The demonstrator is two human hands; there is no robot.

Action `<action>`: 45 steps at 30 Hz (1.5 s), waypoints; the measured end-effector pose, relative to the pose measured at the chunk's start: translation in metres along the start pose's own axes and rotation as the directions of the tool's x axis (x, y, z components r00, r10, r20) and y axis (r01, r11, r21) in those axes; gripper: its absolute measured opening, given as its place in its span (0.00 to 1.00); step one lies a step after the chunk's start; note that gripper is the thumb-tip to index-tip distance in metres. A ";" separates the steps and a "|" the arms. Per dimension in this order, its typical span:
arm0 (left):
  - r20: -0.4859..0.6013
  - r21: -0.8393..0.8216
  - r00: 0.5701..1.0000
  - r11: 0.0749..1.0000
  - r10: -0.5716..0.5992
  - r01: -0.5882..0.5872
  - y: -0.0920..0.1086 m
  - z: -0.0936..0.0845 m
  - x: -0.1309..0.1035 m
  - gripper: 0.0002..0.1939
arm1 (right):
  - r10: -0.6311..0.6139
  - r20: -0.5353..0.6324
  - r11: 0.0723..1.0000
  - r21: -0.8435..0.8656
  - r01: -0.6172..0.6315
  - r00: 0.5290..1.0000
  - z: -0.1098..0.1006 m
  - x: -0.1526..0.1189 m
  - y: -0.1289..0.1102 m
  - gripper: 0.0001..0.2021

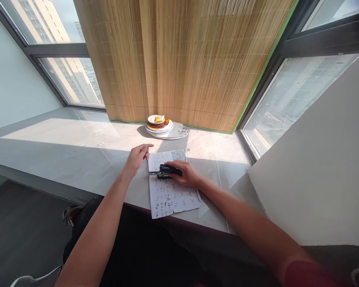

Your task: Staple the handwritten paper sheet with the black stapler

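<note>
Several handwritten sheets of paper (164, 195) lie on the ledge, their lower corner reaching past its front edge. My right hand (187, 174) is closed around a black stapler (168, 170), held sideways across the paper. The stapler's metal end lies at the left margin of the sheets, its jaws apart. My left hand (137, 159) is just left of the paper's upper left edge, index finger stretched out and the other fingers loosely bent. I see nothing held in it; whether its fingertips touch the paper is unclear.
Behind the paper, a stack of plates (160, 128) sits on a larger oval plate (179, 130) near the bamboo blind (182, 67). Windows flank the blind. The tiled ledge (86, 159) ends close to my lap, and a white wall (317, 159) bounds it on the right.
</note>
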State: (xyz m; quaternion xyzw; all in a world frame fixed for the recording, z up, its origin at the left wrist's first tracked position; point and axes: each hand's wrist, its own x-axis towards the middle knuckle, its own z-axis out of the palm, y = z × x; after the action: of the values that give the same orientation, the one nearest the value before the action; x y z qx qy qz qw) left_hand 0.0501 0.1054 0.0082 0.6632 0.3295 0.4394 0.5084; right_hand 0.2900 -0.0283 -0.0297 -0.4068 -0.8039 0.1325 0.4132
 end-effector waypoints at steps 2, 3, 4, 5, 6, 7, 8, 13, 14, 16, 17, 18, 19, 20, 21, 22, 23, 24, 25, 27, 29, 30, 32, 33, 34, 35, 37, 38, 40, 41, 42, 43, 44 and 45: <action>-0.007 0.016 1.000 1.000 -0.002 0.002 -0.001 0.001 0.000 0.22 | 0.048 -0.120 0.998 0.036 -0.044 0.992 -0.001 0.001 0.005 0.22; -0.006 0.044 1.000 0.999 0.000 0.000 -0.001 0.002 0.000 0.22 | 0.088 -0.174 0.995 0.054 -0.079 0.981 -0.001 0.002 0.007 0.21; 0.001 0.082 1.000 0.997 0.005 -0.005 -0.001 0.002 0.000 0.23 | 0.133 -0.216 0.990 0.070 -0.121 0.967 -0.003 0.004 0.008 0.21; 0.013 0.125 1.000 0.992 0.010 -0.011 -0.001 0.002 -0.001 0.23 | 0.181 -0.247 0.983 0.082 -0.166 0.952 -0.004 0.005 0.009 0.21; 0.031 0.164 0.999 0.986 0.013 -0.018 0.000 0.002 -0.001 0.24 | 0.226 -0.269 0.974 0.093 -0.208 0.936 -0.005 0.006 0.010 0.22; 0.056 0.197 0.998 0.980 0.013 -0.024 0.000 0.002 -0.002 0.25 | 0.262 -0.282 0.965 0.103 -0.242 0.923 -0.006 0.007 0.011 0.23; 0.081 0.222 0.997 0.975 0.011 -0.029 0.000 0.002 -0.002 0.25 | 0.288 -0.291 0.957 0.113 -0.266 0.912 -0.007 0.008 0.011 0.23; 0.175 0.381 0.983 0.916 0.060 -0.124 0.001 0.004 -0.002 0.20 | 0.303 -0.260 0.951 0.143 -0.274 0.917 -0.006 0.009 0.012 0.23; 0.199 0.419 0.976 0.893 0.085 -0.163 0.000 0.005 -0.002 0.19 | 0.298 -0.245 0.953 0.139 -0.271 0.923 -0.006 0.008 0.012 0.24; 0.257 0.468 0.959 0.854 0.115 -0.228 0.000 0.007 -0.001 0.18 | 0.280 -0.203 0.958 0.125 -0.259 0.938 -0.005 0.008 0.013 0.25; 0.289 0.477 0.950 0.843 0.116 -0.248 -0.001 0.009 -0.001 0.19 | 0.270 -0.180 0.961 0.119 -0.251 0.946 -0.005 0.008 0.013 0.26; 0.320 0.480 0.941 0.838 0.109 -0.261 -0.001 0.010 -0.001 0.19 | 0.262 -0.161 0.963 0.114 -0.246 0.951 -0.005 0.008 0.013 0.27; 0.348 0.480 0.932 0.836 0.096 -0.266 -0.001 0.012 -0.002 0.19 | 0.258 -0.145 0.963 0.113 -0.243 0.955 -0.005 0.008 0.014 0.27; 0.371 0.478 0.925 0.838 0.080 -0.265 -0.001 0.013 -0.002 0.20 | 0.257 -0.134 0.963 0.114 -0.243 0.957 -0.006 0.008 0.014 0.28; 0.389 0.473 0.919 0.841 0.068 -0.263 0.000 0.014 -0.003 0.21 | 0.257 -0.129 0.963 0.116 -0.243 0.958 -0.006 0.008 0.015 0.28; 0.402 0.467 0.913 0.845 0.060 -0.261 0.000 0.015 -0.004 0.21 | 0.259 -0.132 0.962 0.119 -0.244 0.957 -0.007 0.008 0.015 0.28; 0.413 0.457 0.909 0.850 0.057 -0.262 0.002 0.016 -0.005 0.21 | 0.260 -0.138 0.962 0.123 -0.244 0.956 -0.007 0.008 0.015 0.28; 0.425 0.447 0.904 0.855 0.056 -0.263 0.003 0.016 -0.005 0.21 | 0.261 -0.145 0.961 0.127 -0.244 0.954 -0.007 0.008 0.015 0.28; 0.437 0.437 0.898 0.859 0.055 -0.265 0.005 0.017 -0.006 0.20 | 0.263 -0.151 0.961 0.132 -0.245 0.953 -0.008 0.008 0.015 0.28; 0.461 0.425 0.886 0.865 0.046 -0.266 0.008 0.017 -0.007 0.19 | 0.267 -0.153 0.958 0.145 -0.246 0.951 -0.008 0.008 0.015 0.27; 0.479 0.420 0.877 0.869 0.032 -0.261 0.010 0.016 -0.008 0.18 | 0.263 -0.143 0.958 0.157 -0.241 0.954 -0.009 0.008 0.015 0.28; 0.483 0.416 0.875 0.872 0.028 -0.258 0.011 0.016 -0.009 0.17 | 0.259 -0.139 0.958 0.160 -0.237 0.956 -0.009 0.008 0.015 0.28; 0.493 0.409 0.870 0.876 0.023 -0.255 0.013 0.015 -0.009 0.16 | 0.251 -0.135 0.959 0.166 -0.228 0.959 -0.009 0.008 0.015 0.28; 0.499 0.406 0.867 0.878 0.021 -0.254 0.013 0.015 -0.010 0.15 | 0.248 -0.134 0.960 0.169 -0.225 0.959 -0.009 0.008 0.015 0.28; 0.504 0.403 0.863 0.879 0.019 -0.255 0.014 0.015 -0.010 0.15 | 0.245 -0.133 0.960 0.173 -0.221 0.960 -0.009 0.007 0.015 0.28; 0.511 0.401 0.860 0.880 0.017 -0.256 0.015 0.014 -0.010 0.14 | 0.243 -0.132 0.960 0.179 -0.218 0.961 -0.009 0.007 0.015 0.28; 0.518 0.397 0.856 0.883 0.011 -0.251 0.016 0.013 -0.011 0.13 | 0.238 -0.133 0.958 0.193 -0.210 0.962 -0.009 0.007 0.015 0.27; 0.516 0.395 0.856 0.885 0.007 -0.246 0.016 0.012 -0.011 0.13 | 0.235 -0.138 0.958 0.200 -0.205 0.962 -0.009 0.007 0.014 0.27; 0.514 0.394 0.858 0.889 -0.001 -0.235 0.016 0.012 -0.010 0.13 | 0.223 -0.157 0.961 0.203 -0.190 0.962 -0.010 0.006 0.014 0.26; 0.513 0.393 0.858 0.890 -0.003 -0.232 0.016 0.011 -0.010 0.13 | 0.217 -0.167 0.963 0.198 -0.183 0.962 -0.010 0.006 0.013 0.26; 0.510 0.394 0.860 0.890 -0.004 -0.230 0.015 0.011 -0.010 0.13 | 0.213 -0.177 0.965 0.191 -0.178 0.961 -0.010 0.006 0.013 0.26; 0.507 0.397 0.862 0.889 -0.004 -0.229 0.015 0.010 -0.009 0.14 | 0.210 -0.185 0.967 0.184 -0.177 0.960 -0.010 0.006 0.012 0.25; 0.501 0.402 0.866 0.887 -0.004 -0.228 0.014 0.009 -0.009 0.14 | 0.211 -0.191 0.968 0.180 -0.177 0.959 -0.010 0.006 0.012 0.25; 0.492 0.408 0.871 0.884 -0.002 -0.228 0.014 0.009 -0.008 0.15 | 0.212 -0.197 0.967 0.182 -0.177 0.957 -0.010 0.006 0.011 0.24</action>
State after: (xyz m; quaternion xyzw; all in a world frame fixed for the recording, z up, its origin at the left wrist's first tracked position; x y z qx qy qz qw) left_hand 0.0546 0.0910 0.0188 0.8695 0.2464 0.2023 0.3773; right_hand 0.3021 -0.0182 -0.0264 -0.4611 -0.6970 0.1929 0.5141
